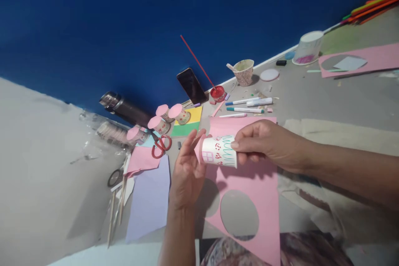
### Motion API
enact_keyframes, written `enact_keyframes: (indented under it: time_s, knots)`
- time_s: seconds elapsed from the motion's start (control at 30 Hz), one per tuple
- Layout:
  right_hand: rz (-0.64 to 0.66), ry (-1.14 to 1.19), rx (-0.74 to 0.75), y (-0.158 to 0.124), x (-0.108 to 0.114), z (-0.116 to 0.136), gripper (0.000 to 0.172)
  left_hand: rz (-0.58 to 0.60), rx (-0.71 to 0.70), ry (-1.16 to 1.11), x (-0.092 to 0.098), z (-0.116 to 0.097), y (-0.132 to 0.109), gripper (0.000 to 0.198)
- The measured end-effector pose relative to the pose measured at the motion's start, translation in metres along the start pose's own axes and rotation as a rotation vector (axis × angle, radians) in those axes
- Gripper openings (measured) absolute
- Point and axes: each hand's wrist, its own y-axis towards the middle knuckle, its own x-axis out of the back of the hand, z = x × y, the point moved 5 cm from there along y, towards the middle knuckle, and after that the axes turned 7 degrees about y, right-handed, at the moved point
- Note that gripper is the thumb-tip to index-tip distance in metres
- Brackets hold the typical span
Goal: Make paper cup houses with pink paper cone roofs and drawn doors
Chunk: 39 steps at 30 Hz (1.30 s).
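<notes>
A white paper cup (220, 151) lies tipped on its side in the air, drawn with a pink window, red marks and green zigzag lines. A pink paper roof (198, 149) caps its left end. With thumb and fingers, my right hand (264, 143) pinches the open rim end. My left hand (190, 170) cradles the roof end, palm up, some fingers hidden behind the cup. Beneath both hands is a pink sheet (268, 212) with round cut-outs.
Several pink-topped cups (158, 124) stand left, near red-handled scissors (161, 146), a dark flask (127, 110) and a lilac sheet (149, 199). Behind are a phone (191, 85), a red pot (218, 92), markers (245, 109) and a patterned cup (244, 72). A blue wall (124, 29) rises behind.
</notes>
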Motion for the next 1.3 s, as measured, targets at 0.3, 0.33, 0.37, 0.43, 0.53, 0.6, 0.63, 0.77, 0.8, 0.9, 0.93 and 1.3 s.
enact_keyframes:
  time_s: [0.3, 0.33, 0.37, 0.43, 0.53, 0.6, 0.63, 0.77, 0.8, 0.9, 0.93, 1.3]
  knots:
    - [-0.124, -0.352, 0.029, -0.009, -0.005, 0.009, 0.018, -0.043, 0.053, 0.105, -0.002, 0.008, -0.002, 0.069]
    - [-0.140, -0.418, 0.102, -0.010, -0.006, 0.011, 0.018, -0.053, 0.063, 0.092, -0.002, 0.009, -0.001, 0.067]
    - [-0.156, -0.494, 0.180, -0.012, -0.008, 0.013, 0.018, -0.069, 0.073, 0.074, -0.002, 0.010, -0.001, 0.065]
    - [-0.191, -0.676, 0.327, -0.014, -0.011, 0.015, 0.018, -0.105, 0.089, 0.031, -0.003, 0.011, 0.001, 0.065]
    - [-0.230, -0.966, 0.523, -0.019, -0.016, 0.013, 0.017, -0.140, 0.099, -0.013, -0.006, 0.013, 0.003, 0.064]
    - [-0.233, -1.131, 0.635, -0.021, -0.020, 0.009, 0.021, -0.135, 0.107, -0.030, -0.010, 0.015, 0.003, 0.063]
    - [-0.221, -1.197, 0.688, -0.023, -0.022, 0.007, 0.022, -0.131, 0.113, -0.040, -0.011, 0.016, 0.003, 0.062]
    - [-0.151, -1.341, 0.946, -0.030, -0.030, 0.002, 0.026, -0.133, 0.125, -0.100, -0.015, 0.021, 0.002, 0.064]
    - [-0.135, -1.361, 1.006, -0.033, -0.031, 0.001, 0.026, -0.136, 0.122, -0.118, -0.015, 0.021, 0.001, 0.065]
    - [-0.110, -1.421, 1.123, -0.036, -0.036, -0.001, 0.026, -0.141, 0.134, -0.171, -0.013, 0.021, 0.001, 0.064]
    - [-0.104, -1.437, 1.143, -0.037, -0.036, -0.001, 0.026, -0.141, 0.145, -0.185, -0.012, 0.021, 0.000, 0.064]
    - [-0.012, -1.446, 1.124, -0.033, -0.037, -0.011, 0.028, -0.143, 0.147, -0.175, -0.013, 0.022, -0.003, 0.071]
